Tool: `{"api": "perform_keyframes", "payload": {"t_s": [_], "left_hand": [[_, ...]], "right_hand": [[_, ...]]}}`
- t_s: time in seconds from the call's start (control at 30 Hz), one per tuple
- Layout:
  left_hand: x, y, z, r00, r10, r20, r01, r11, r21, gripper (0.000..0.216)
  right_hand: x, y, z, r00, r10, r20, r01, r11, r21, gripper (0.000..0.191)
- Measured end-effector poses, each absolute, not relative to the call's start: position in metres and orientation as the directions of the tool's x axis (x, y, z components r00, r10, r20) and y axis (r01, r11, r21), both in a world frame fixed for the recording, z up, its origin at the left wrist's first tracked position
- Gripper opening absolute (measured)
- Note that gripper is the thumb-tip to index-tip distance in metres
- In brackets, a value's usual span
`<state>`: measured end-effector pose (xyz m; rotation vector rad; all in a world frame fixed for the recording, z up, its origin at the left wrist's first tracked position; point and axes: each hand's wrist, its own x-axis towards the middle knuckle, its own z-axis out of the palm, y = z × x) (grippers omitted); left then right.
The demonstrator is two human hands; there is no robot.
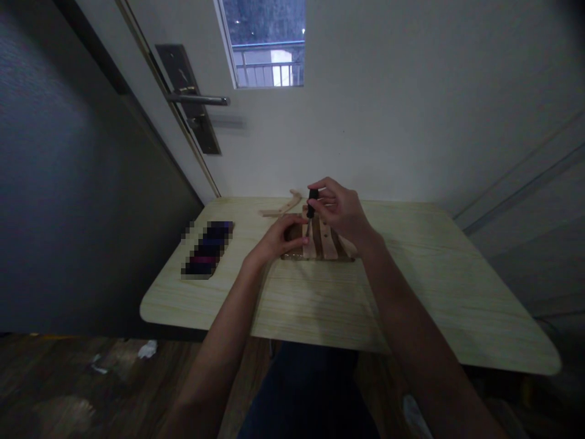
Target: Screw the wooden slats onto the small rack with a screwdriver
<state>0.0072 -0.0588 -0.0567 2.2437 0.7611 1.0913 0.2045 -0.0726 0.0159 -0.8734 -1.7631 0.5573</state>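
Note:
My right hand [336, 207] is closed around the black handle of a screwdriver [312, 201], which stands nearly upright with its shaft pointing down. Below it lies a brown board [320, 241] with pale, shaped wooden strips on it. The screwdriver's tip meets the left pale wooden strip [309, 247]; whether a screw is under it is too small to see. My left hand [278, 236] rests at the board's left side, thumb and forefinger gripping the left strip on either side of the shaft. Another pale strip with dark holes [326, 238] lies to the right.
Loose pale wooden pieces [283, 208] lie behind my left hand. A pixelated, dark flat object [208, 250] is at the table's left. The wood-grain table [315, 305] stands against a white door with a metal handle [201, 99]. Crumpled white paper [147, 349] is on the floor.

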Motion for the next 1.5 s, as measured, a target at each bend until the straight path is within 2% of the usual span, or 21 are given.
{"api": "perform_keyframes", "payload": {"t_s": [0.17, 0.4, 0.57, 0.77, 0.87, 1.03, 1.17, 1.4, 1.5], "left_hand": [[0.0042, -0.0576, -0.0571, 0.52, 0.683, 0.514, 0.389, -0.724, 0.57, 0.046], [0.0046, -0.0564, -0.0579, 0.49, 0.73, 0.476, 0.47, -0.681, 0.561, 0.049], [0.005, -0.055, -0.0612, 0.467, 0.736, 0.489, 0.472, -0.676, 0.566, 0.05], [0.0047, -0.0553, -0.0615, 0.474, 0.728, 0.495, 0.44, -0.683, 0.583, 0.048], [0.0047, -0.0556, -0.0618, 0.474, 0.724, 0.502, 0.429, -0.688, 0.586, 0.049], [0.005, -0.0546, -0.0632, 0.464, 0.727, 0.507, 0.432, -0.685, 0.587, 0.05], [0.0053, -0.0541, -0.0634, 0.46, 0.729, 0.507, 0.433, -0.682, 0.589, 0.051], [0.0052, -0.0564, -0.0607, 0.466, 0.729, 0.502, 0.425, -0.682, 0.596, 0.049], [0.005, -0.057, -0.0596, 0.468, 0.732, 0.496, 0.433, -0.679, 0.593, 0.05]], "right_hand": [[0.2026, -0.0734, 0.0182, -0.205, 0.78, 0.591, 0.285, 0.625, -0.726, 0.027], [0.2018, -0.072, 0.0194, -0.203, 0.77, 0.604, 0.331, 0.635, -0.698, 0.031], [0.2026, -0.0715, 0.0207, -0.255, 0.717, 0.648, 0.38, 0.691, -0.615, 0.021], [0.2059, -0.0754, 0.0209, -0.268, 0.764, 0.587, 0.355, 0.644, -0.677, 0.028], [0.2071, -0.0763, 0.0209, -0.294, 0.765, 0.573, 0.314, 0.644, -0.698, 0.026], [0.2062, -0.0746, 0.0202, -0.272, 0.747, 0.607, 0.334, 0.665, -0.669, 0.028], [0.2034, -0.075, 0.021, -0.278, 0.715, 0.641, 0.371, 0.696, -0.615, 0.021], [0.2025, -0.0773, 0.0207, -0.26, 0.761, 0.595, 0.321, 0.649, -0.69, 0.03], [0.2034, -0.0757, 0.0198, -0.25, 0.768, 0.59, 0.325, 0.641, -0.696, 0.027]]}}
